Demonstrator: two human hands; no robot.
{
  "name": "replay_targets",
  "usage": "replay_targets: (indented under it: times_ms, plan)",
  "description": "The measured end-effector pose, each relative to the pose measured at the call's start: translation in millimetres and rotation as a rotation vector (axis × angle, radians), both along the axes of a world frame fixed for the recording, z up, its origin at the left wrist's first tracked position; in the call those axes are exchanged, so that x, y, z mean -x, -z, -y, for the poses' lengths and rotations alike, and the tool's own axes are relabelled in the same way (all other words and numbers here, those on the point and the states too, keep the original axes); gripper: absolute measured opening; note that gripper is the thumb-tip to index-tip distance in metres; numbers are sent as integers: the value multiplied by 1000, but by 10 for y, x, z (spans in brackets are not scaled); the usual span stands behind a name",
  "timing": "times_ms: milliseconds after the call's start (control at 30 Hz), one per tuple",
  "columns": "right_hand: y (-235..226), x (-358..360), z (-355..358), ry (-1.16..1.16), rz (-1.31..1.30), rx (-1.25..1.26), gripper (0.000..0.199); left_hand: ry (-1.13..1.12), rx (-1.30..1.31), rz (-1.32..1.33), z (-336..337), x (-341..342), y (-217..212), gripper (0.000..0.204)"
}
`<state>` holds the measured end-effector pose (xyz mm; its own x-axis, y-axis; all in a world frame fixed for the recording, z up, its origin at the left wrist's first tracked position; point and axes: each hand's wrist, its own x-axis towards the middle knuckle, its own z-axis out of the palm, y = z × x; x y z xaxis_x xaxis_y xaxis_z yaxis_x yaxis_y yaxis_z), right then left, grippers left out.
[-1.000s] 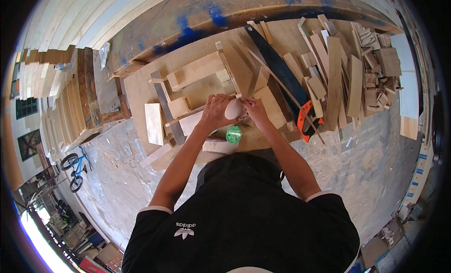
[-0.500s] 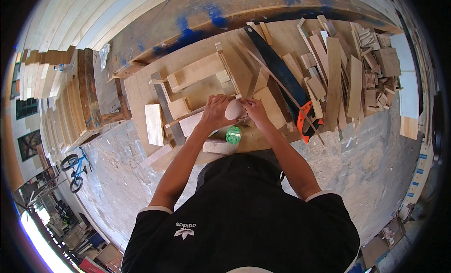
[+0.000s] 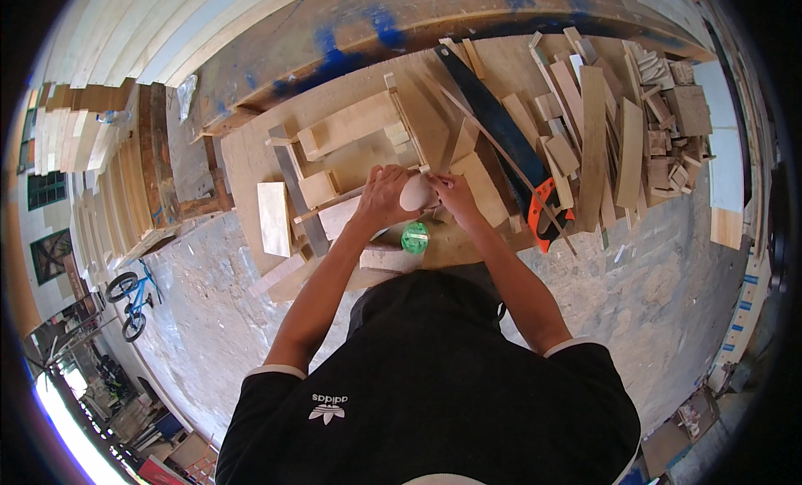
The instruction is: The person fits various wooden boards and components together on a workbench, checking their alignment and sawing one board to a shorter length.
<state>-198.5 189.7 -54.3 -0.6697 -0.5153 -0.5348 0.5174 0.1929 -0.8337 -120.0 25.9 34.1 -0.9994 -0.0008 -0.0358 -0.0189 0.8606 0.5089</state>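
2 hands meet over the middle of the low plywood work board point(image 3: 251, 159), and almost nothing has shifted between the earlier views and this one: both hands stay where they were and the scattered wood lies as it did. I judge the work on the held piece to be a slow, close one, not a move from place to place.

The left hand point(image 3: 380, 197) is curled around a pale, smooth, egg-shaped wooden piece point(image 3: 415, 192), which sits just above the board at its near edge. The right hand point(image 3: 454, 192) is drawn narrow, fingertips pinched against the right side of that piece; whether they hold something small I cannot tell.

Just below the hands lies a round green roll of tape point(image 3: 414, 237), beside a short pale wood block point(image 3: 386, 258). To the right lies a long dark-bladed handsaw with an orange handle point(image 3: 547, 213), and beyond it a heap of rough-cut pale wooden strips and offcuts point(image 3: 618, 126). The grey concrete floor point(image 3: 652, 293) is dusty and mottled.
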Motion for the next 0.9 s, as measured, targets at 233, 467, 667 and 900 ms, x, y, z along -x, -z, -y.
replay_targets:
  times_ms: [233,467,667,900]
  plan:
    - [-553,-2,-108,-56,116,23,34,-6,-78,-69,-73,-68,-287,66]
    - [-981,-35,-423,-125,-19,59,32,23,-77,-147,-256,-115,-707,66]
    - [-1320,77,-1066,37,-38,84,36,45,-84,-256,-313,-127,-1159,59]
    - [-1001,28,-1922,291,-446,-280,20,217,-42,-243,-497,-2,-1437,60]
